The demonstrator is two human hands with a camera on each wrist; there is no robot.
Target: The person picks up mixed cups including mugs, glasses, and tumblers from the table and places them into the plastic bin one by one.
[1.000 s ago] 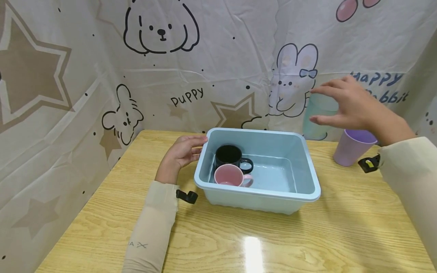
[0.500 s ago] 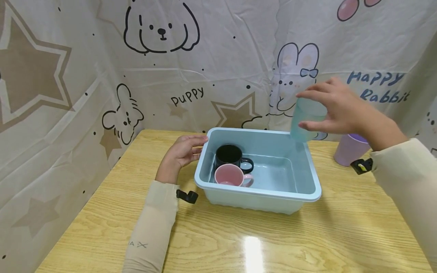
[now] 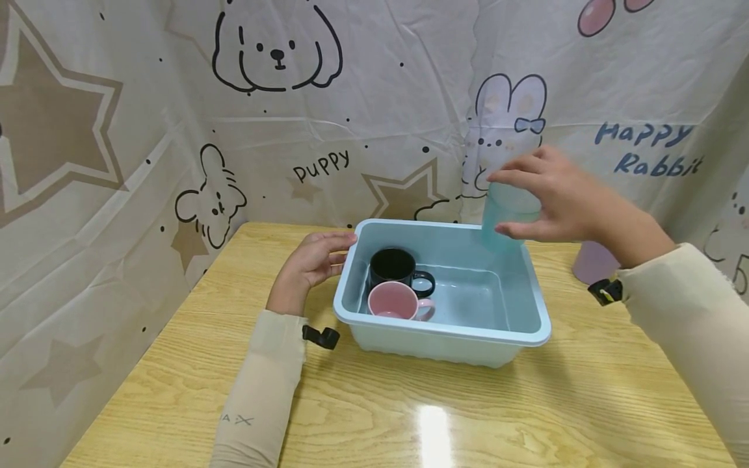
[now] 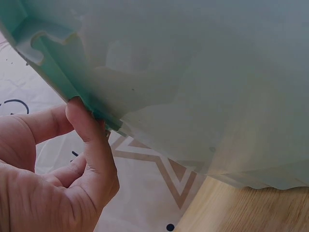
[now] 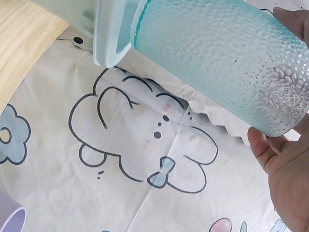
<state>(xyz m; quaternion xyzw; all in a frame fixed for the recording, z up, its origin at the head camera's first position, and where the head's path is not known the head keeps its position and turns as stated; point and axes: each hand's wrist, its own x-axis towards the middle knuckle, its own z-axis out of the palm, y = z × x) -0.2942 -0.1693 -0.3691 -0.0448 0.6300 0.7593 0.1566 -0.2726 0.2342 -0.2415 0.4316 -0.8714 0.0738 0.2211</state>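
Observation:
My right hand [image 3: 562, 195] grips a translucent teal tumbler [image 3: 502, 211] with a bumpy surface, fingers and thumb around its upper part. Its lower end overlaps the back right rim of a light blue plastic basin [image 3: 441, 335]. In the right wrist view, the tumbler [image 5: 207, 58] has its far end right by the basin's rim [image 5: 108, 43]. My left hand [image 3: 313, 263] holds the basin's left rim; the left wrist view shows thumb and fingers bent at that edge. Inside the basin, on the left, a black mug [image 3: 391, 265] stands behind a pink mug [image 3: 392, 300], handles pointing right.
A light purple cup [image 3: 592, 261] stands on the wooden table [image 3: 351, 416] right of the basin, partly hidden by my right wrist. Behind the table hangs a printed cloth [image 3: 398, 84] with cartoon animals, and it also covers the left side.
My right hand has carried the teal tumbler left and somewhat down, from beside the basin to its back right rim. My left hand, the basin and both mugs stay in place.

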